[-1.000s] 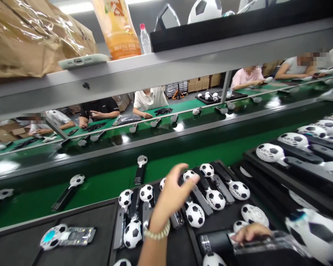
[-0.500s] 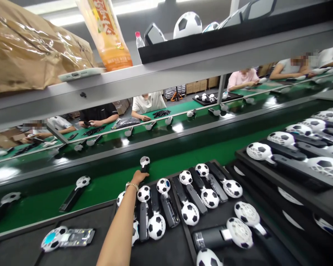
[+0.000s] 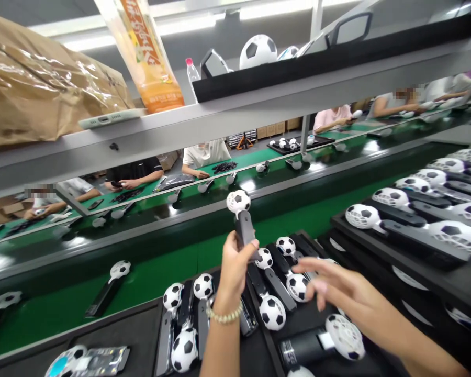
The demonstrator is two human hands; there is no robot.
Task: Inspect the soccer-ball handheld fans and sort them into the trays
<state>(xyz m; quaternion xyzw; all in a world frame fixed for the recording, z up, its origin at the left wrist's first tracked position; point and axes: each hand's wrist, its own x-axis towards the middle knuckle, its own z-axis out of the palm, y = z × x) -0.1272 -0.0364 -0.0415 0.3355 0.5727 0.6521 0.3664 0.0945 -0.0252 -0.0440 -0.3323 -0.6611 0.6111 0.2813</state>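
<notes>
My left hand [image 3: 235, 262] is wrapped round the dark grey handle of a handheld fan [image 3: 246, 225], whose round head has a black-and-white football pattern. It holds the fan upright, head on top, above the far edge of the black foam tray [image 3: 141, 319]. My right hand [image 3: 333, 285] hovers over the tray's right part, fingers apart and holding nothing. Beneath both hands lie several similar football fans [image 3: 272, 312] in rows, partly hidden by my left forearm. At the tray's left is a fan with an uncovered circuit board [image 3: 102, 361] and a blue disc.
Two fans [image 3: 109, 288] lie on the green conveyor belt [image 3: 153, 272] at left. Stacked trays of fans [image 3: 408, 225] stand at right. A metal shelf [image 3: 204, 123] crosses above with a phone [image 3: 112, 119], a drink bag and a large football. Co-workers sit across the line.
My left hand has lifted the fan off the green belt and brought it right and nearer, above the tray. My right hand has come into view from the right. The view has shifted slightly.
</notes>
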